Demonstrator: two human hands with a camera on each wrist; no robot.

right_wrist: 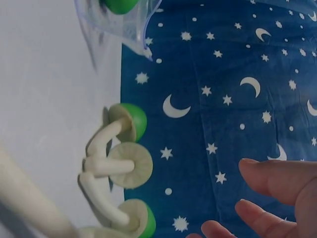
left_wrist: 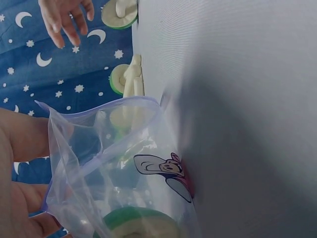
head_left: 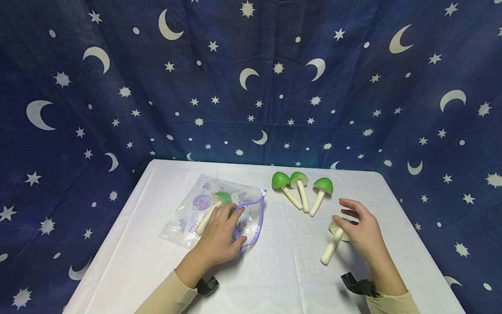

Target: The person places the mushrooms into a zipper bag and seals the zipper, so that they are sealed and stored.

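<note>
While our left hand [head_left: 218, 241] grips the bag [head_left: 178, 216] at its mouth, our right hand [head_left: 365, 233], fingers parted, holds nothing. Mushroom [head_left: 332, 247], one: partly beneath the right hand, at eight o'clock; we judge it light, firm, smooth, best pinched mid-stem. Three mushrooms [head_left: 302, 196]: eleven o'clock from it.

Fingers [right_wrist: 275, 178] hang well apart from pale-stemmed mushrooms [right_wrist: 121, 166].

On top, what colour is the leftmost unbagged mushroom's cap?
Green mushroom cap, clearest in the head view.
</note>
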